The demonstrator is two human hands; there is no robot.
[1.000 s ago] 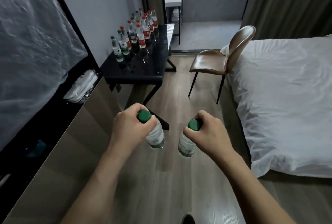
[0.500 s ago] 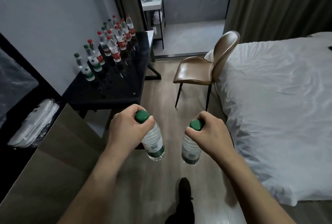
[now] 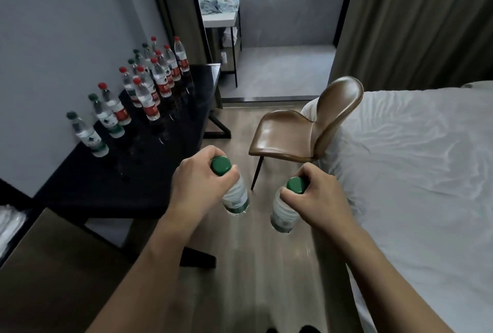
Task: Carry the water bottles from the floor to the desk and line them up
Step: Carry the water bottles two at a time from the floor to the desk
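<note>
— Green caps on both, right? How are they being carried?

— Yes. The left hand (image 3: 198, 183) has its fingers curled round the neck of one green-capped bottle (image 3: 234, 196), and the right hand (image 3: 317, 196) grips a second green-capped bottle (image 3: 284, 212) the same way. Both hang upright below the fists, over the wood floor (image 3: 266, 266), apart from each other.

— Why by the neck?

— My guess: it leaves the base free, so each one can be set straight down standing, without changing grip.

— And the desk?

— The black desk (image 3: 133, 185) is ahead and to the left, against the wall. A row of bottles (image 3: 149, 84) already stands along its wall side, red and green caps mixed, running away from the camera. The nearest is a green-capped one (image 3: 88, 135) close to the wall.

— So where would the new ones go?

— Probably on the near end, where dark desktop shows bare in front of that nearest bottle. That extends the line toward the person.

— Any tight spots?

— The desk's near corner sits just left of the left hand's bottle, so that one likely needs lifting over the edge. A brown chair (image 3: 306, 129) stands to the right with a white bed (image 3: 413, 172) beyond it; the floor strip between desk and chair looks wide enough to pass.
</note>
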